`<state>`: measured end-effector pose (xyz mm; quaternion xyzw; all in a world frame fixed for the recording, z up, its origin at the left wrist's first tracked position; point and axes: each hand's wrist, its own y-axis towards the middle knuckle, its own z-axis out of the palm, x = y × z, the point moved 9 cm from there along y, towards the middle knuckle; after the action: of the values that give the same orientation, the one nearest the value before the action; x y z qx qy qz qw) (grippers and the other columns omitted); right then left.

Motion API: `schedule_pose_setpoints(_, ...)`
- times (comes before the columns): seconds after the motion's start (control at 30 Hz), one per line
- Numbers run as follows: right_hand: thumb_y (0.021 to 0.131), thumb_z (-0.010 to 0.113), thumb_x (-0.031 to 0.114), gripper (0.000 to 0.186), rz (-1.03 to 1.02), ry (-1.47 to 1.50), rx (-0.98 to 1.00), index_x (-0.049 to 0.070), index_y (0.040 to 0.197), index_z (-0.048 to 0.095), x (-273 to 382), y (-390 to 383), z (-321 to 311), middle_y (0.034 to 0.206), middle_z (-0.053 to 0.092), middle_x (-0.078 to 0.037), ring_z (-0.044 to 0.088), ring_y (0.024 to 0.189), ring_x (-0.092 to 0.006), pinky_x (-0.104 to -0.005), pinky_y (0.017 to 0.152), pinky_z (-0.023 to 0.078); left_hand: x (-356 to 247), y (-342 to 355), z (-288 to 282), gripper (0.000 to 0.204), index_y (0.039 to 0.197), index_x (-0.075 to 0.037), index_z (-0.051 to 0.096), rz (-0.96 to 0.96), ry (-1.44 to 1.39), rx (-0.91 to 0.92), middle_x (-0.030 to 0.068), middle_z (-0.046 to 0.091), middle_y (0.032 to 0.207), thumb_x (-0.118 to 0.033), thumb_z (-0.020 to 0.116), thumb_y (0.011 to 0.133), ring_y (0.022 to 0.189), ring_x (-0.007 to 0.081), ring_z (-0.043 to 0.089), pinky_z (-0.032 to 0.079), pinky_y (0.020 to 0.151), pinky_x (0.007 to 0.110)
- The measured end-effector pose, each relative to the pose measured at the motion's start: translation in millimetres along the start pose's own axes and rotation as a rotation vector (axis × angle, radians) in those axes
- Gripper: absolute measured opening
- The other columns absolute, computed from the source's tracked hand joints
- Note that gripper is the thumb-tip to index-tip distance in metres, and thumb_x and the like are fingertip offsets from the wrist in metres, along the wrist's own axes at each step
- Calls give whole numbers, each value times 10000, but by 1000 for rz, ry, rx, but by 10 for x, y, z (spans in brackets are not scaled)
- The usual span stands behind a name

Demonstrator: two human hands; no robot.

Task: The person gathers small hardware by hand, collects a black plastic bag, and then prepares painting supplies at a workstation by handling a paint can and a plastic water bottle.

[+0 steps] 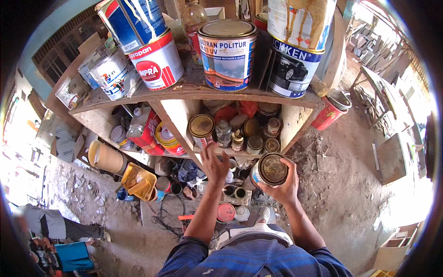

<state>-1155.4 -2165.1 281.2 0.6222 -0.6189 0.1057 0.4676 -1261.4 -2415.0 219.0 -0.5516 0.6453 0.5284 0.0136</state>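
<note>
In my right hand (285, 188) is a paint can (272, 169) with a stained, brownish lid, gripped round its right side in front of the shelf's lower edge. My left hand (215, 162) is raised with its fingers apart and holds nothing I can see. Its fingertips come close to a can with a yellowish-brown lid (202, 126) in the middle compartment; whether they touch it I cannot tell. Beside that can are a cloudy jar (224, 131), a small bottle (237, 141) and several smaller lidded tins.
Large paint cans crowd the shelf's top board (189, 85), including a blue-labelled can (229, 57). A red bucket (331, 111) stands to the right. Below are a yellow tray (138, 181), open cups, dark cables (161, 214) and a red lid (226, 212). A person (55, 226) is at lower left.
</note>
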Motion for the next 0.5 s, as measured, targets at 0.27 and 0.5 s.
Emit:
schedule_pose_setpoints(0.27, 571, 932, 329, 874, -73, 72, 182, 75, 1284, 495, 23, -30, 605, 1211, 577, -173, 601, 1131, -363, -454, 940, 504, 428, 507, 230, 515, 1379, -82, 517, 234, 455, 198, 158, 456, 1426, -68, 575, 868, 1180, 366, 521, 456, 1009, 466)
schedule_pose_setpoints(0.5, 605, 927, 353, 841, -137, 64, 248, 70, 1264, 488, 168, -21, 1279, 1187, 593, -186, 613, 1099, -371, -463, 917, 515, 534, 955, 666, 503, 1386, -72, 504, 344, 568, 314, 170, 454, 1448, -95, 548, 886, 1264, 366, 505, 519, 975, 440)
